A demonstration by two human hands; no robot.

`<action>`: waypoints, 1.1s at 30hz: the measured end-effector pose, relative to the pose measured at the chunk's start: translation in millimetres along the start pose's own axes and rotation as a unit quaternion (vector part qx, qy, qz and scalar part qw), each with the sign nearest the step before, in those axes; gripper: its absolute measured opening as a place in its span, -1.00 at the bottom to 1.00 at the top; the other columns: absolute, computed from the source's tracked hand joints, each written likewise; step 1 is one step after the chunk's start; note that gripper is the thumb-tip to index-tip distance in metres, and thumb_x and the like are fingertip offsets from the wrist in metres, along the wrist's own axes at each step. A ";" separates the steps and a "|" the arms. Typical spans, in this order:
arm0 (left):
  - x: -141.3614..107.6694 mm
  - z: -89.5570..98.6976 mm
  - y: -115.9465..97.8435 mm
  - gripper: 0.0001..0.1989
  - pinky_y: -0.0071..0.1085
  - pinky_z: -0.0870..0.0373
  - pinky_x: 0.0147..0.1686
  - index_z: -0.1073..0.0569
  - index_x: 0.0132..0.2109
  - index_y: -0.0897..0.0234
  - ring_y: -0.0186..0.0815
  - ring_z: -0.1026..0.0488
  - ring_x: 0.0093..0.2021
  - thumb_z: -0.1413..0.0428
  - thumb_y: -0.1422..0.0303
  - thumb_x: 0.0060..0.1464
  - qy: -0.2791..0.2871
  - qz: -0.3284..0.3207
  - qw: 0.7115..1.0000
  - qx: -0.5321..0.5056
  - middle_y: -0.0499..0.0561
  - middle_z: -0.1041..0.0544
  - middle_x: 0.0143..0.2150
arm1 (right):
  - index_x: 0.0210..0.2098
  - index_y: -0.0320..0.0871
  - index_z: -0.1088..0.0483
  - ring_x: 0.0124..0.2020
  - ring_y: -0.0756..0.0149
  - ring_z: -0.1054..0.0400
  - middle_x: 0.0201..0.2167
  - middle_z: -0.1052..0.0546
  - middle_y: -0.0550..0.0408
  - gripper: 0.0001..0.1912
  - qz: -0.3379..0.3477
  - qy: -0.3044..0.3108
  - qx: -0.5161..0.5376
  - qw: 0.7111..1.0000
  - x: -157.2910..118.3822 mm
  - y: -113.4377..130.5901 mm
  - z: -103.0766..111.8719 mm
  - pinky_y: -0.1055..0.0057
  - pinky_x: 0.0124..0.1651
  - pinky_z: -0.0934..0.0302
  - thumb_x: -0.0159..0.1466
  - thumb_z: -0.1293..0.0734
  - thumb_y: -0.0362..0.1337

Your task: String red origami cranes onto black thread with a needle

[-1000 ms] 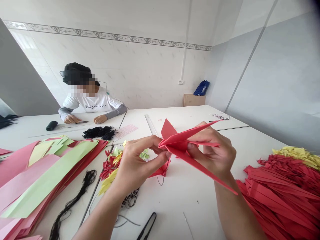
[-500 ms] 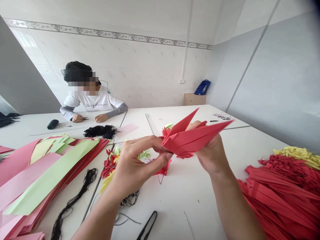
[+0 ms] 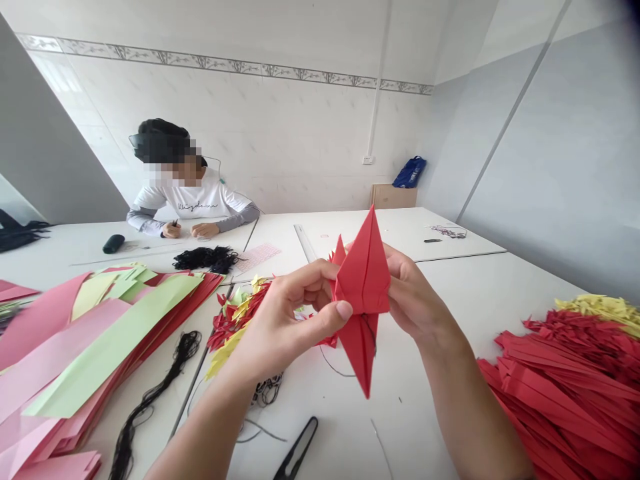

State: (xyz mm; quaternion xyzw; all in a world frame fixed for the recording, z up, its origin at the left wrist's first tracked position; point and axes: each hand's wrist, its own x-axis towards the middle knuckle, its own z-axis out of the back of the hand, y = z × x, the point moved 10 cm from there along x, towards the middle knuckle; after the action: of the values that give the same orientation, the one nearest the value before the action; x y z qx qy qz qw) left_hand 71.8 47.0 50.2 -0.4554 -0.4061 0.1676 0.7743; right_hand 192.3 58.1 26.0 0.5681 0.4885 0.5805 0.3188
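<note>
Red origami crane (image 3: 363, 280) held upright at mid-frame, above the white table (image 3: 480, 300), long points up and down. L hand (image 3: 285, 333) pinches it w/ thumb and fingers, R hand (image 3: 415, 300) grasps it from behind, its fingertips hidden; red paper strips (image 3: 560, 393) lie piled lower right. Step in hand looks like shaping/checking a near-complete fold, so next move calls for firm pinches on both sides to keep creases crisp.

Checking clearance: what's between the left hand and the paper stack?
Head view: red and yellow paper scraps lie between the left hand and the paper stack.
</note>
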 end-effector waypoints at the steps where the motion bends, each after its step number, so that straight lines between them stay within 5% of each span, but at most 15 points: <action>1: 1.1 1.0 4.8 -0.77 -0.47 -0.41 -0.36 -0.49 -0.17 0.27 -0.38 -0.44 -0.38 -0.19 0.18 0.21 -0.010 0.013 0.999 -0.033 0.01 -0.53 -0.33 | 0.07 -0.03 -0.37 -0.39 0.35 -0.41 -0.38 -0.53 0.14 -0.59 0.012 -0.022 -0.025 0.999 -0.6 2.4 3.4 0.40 -0.34 -0.35 0.31 -0.38 0.00; 4: 3.0 12.2 11.7 -0.71 -0.49 -0.40 -0.36 -0.48 -0.21 0.27 -0.35 -0.46 -0.34 -0.23 0.12 0.16 -0.081 0.014 0.992 -0.094 0.03 -0.55 -0.30 | 0.15 -0.01 -0.32 -0.13 0.22 -0.47 -0.10 -0.54 0.00 -0.60 0.147 -0.142 -0.168 0.964 -11.5 31.8 18.5 0.23 -0.13 -0.41 0.43 -0.19 0.01; 6: 2.7 19.4 10.9 -0.68 -0.51 -0.39 -0.40 -0.49 -0.21 0.28 -0.36 -0.46 -0.37 -0.23 0.08 0.15 -0.122 -0.003 0.987 -0.108 0.02 -0.55 -0.34 | 0.09 -0.03 -0.38 0.08 0.14 -0.39 0.09 -0.46 -0.05 -0.67 0.278 -0.223 -0.294 0.887 -32.4 61.5 16.1 0.13 0.03 -0.37 0.43 -0.19 -0.08; 8: 2.2 22.6 7.9 -0.66 -0.50 -0.40 -0.40 -0.49 -0.22 0.27 -0.36 -0.46 -0.39 -0.23 0.06 0.15 -0.140 -0.017 0.984 -0.110 0.01 -0.54 -0.37 | 0.07 -0.05 -0.40 0.16 0.09 -0.33 0.12 -0.42 -0.07 -0.71 0.360 -0.243 -0.393 0.811 -50.1 78.9 -0.6 0.06 0.11 -0.32 0.38 -0.25 -0.19; 10: 1.2 24.1 2.7 -0.67 -0.49 -0.42 -0.40 -0.50 -0.22 0.27 -0.35 -0.47 -0.39 -0.23 0.06 0.15 -0.147 -0.033 0.983 -0.104 0.00 -0.54 -0.37 | 0.07 -0.07 -0.39 0.13 0.08 -0.34 0.07 -0.46 -0.07 -0.69 0.380 -0.214 -0.449 0.780 -56.3 83.9 -18.2 0.04 0.13 -0.31 0.33 -0.31 -0.27; 19: -1.6 20.5 -10.6 -0.74 -0.45 -0.46 -0.35 -0.51 -0.20 0.25 -0.32 -0.51 -0.32 -0.21 0.13 0.19 -0.129 -0.033 0.991 -0.026 0.02 -0.56 -0.30 | -0.06 -0.15 -0.43 -0.06 0.17 -0.40 -0.14 -0.53 -0.04 -0.77 0.369 -0.194 -0.494 0.763 -59.9 87.6 -32.9 0.18 -0.04 -0.37 0.28 -0.37 -0.40; 33: -3.4 19.2 -10.6 -0.71 -0.46 -0.42 -0.48 -0.49 -0.22 0.24 -0.35 -0.48 -0.43 -0.20 0.09 0.19 -0.125 -0.014 0.992 -0.006 0.00 -0.54 -0.31 | -0.07 -0.15 -0.44 -0.08 0.17 -0.40 -0.15 -0.53 -0.03 -0.76 0.373 -0.188 -0.489 0.766 -60.5 88.7 -31.1 0.18 -0.07 -0.38 0.26 -0.41 -0.39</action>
State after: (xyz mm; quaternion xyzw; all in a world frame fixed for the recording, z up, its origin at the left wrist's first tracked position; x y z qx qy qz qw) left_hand 53.6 50.2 62.4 -0.4296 -0.5072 0.2097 0.7171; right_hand 187.7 -32.5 91.2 0.5707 -0.1818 0.6955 0.3970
